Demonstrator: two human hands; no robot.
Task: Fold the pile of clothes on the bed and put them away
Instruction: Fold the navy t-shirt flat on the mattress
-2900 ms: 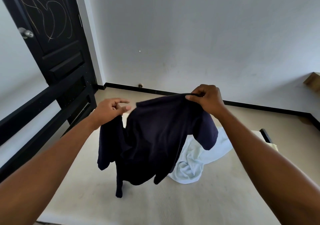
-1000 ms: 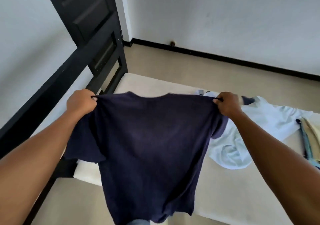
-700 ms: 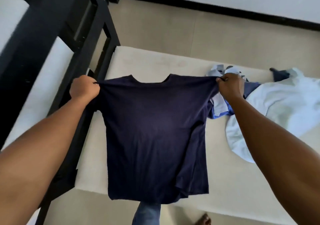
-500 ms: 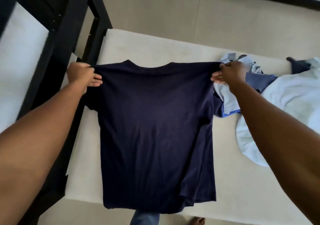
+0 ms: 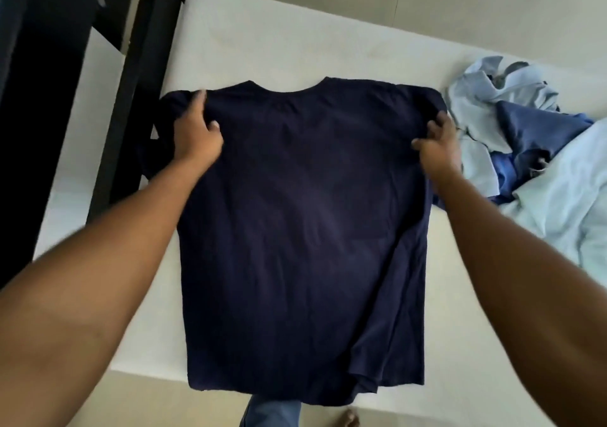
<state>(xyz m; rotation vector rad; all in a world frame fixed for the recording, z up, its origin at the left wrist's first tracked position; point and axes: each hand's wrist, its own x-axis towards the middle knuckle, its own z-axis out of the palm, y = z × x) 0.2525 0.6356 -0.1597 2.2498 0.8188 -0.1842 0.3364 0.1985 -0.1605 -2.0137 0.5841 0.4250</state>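
Head view. The navy T-shirt (image 5: 305,229) lay flat on the bed (image 5: 262,39) at centre frame. Its collar pointed to the top of the frame and its hem hung just past the mattress's near edge at the bottom. Your left hand (image 5: 197,134) rested on the shirt's shoulder at centre left, fingers stretched out over the cloth and clamping nothing that I could see. Your right hand (image 5: 438,147) sat at the opposite shoulder, centre right, fingers bent at the sleeve seam. Whether they pinched the fabric I could not tell. The pile of clothes (image 5: 525,124), pale blue and darker blue, lay bunched at the right of the frame, against the shirt's right side.

Judgement: the step in hand was the lay-out before the first fold. To do it well you needed both palms swept from shoulders toward hem, because the lower right corner (image 5: 371,370) showed a doubled, rumpled flap. The left sleeve (image 5: 164,108) lay at the mattress edge beside the black bed frame (image 5: 131,81) and wanted drawing inward. Sliding the shirt up-frame would have kept the overhanging hem from dragging it off.
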